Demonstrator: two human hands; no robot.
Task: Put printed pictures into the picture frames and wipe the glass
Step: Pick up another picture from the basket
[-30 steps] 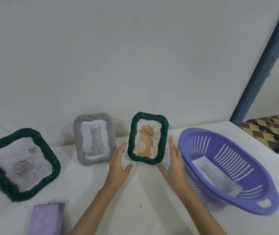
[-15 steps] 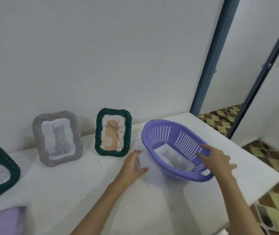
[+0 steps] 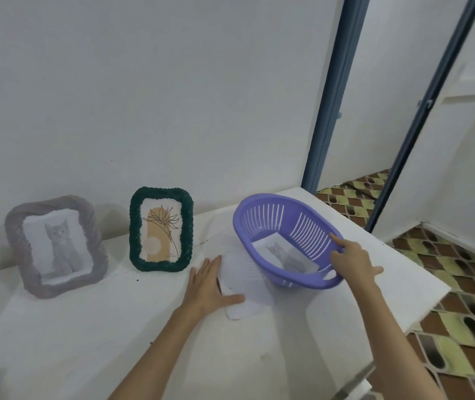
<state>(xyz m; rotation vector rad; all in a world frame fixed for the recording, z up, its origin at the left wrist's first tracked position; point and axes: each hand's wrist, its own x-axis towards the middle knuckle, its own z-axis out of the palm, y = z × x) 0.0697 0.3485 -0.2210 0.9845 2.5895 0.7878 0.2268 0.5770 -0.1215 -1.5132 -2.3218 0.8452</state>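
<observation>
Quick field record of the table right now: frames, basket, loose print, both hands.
grey frame: upright against the wall, holds a cat picture
green frame: upright, holds a flower drawing
purple basket: on the white table, right of the green frame
cat print: lies inside the basket
left hand: flat on the table, fingers straight, beside a white sheet partly under the basket
right hand: on the basket's near right rim, index finger pointing into it

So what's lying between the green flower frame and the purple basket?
In the head view, bare white tabletop separates the green flower frame from the purple basket; nearer, the left hand rests on a white sheet.
</observation>
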